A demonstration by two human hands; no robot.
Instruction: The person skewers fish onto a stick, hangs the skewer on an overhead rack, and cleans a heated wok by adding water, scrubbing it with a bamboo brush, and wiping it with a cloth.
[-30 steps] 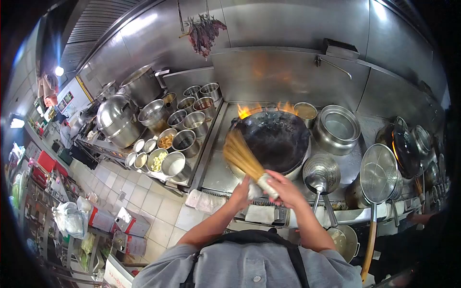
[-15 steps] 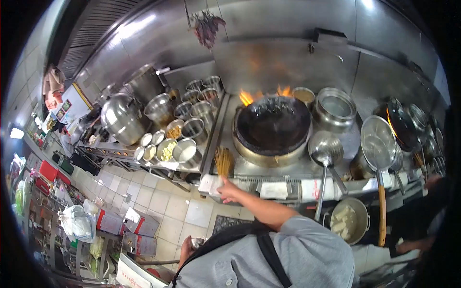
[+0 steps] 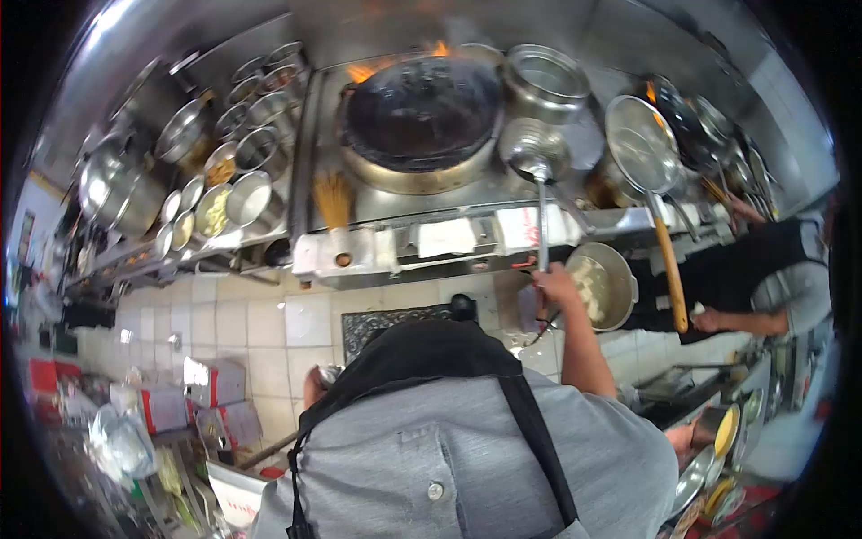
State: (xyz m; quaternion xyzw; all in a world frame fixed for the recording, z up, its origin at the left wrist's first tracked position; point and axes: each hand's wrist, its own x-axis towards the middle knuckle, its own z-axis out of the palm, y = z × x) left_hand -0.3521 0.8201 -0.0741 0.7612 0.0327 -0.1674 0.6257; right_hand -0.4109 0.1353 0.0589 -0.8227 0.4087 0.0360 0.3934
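Observation:
My right hand (image 3: 558, 286) is closed round the lower end of the handle of a ladle (image 3: 541, 216), whose bowl rests on the stove beside the perforated strainer. My left hand (image 3: 312, 388), low at my left side, is closed on a small pale object, partly hidden by my apron. A bamboo brush (image 3: 332, 199) leans at the stove's front left, its wrapped handle over the cloth-covered edge. Behind it, a dark wok (image 3: 422, 117) sits on the burner with flames at its back rim. A pot of pale pieces (image 3: 620, 269) is right of my right hand.
A large metal pot (image 3: 546, 81) stands right of the wok. A wire skimmer (image 3: 642, 148) lies further right. Metal containers (image 3: 254, 199) crowd the left counter. A co-worker's forearm (image 3: 750, 323) is at the right; another hand (image 3: 682, 437) holds a pan behind my right shoulder.
The brush, first in both my hands over the wok, now rests at the stove's front left, released. My right hand has moved right to the ladle; my left hand has dropped to my side. The view has shifted.

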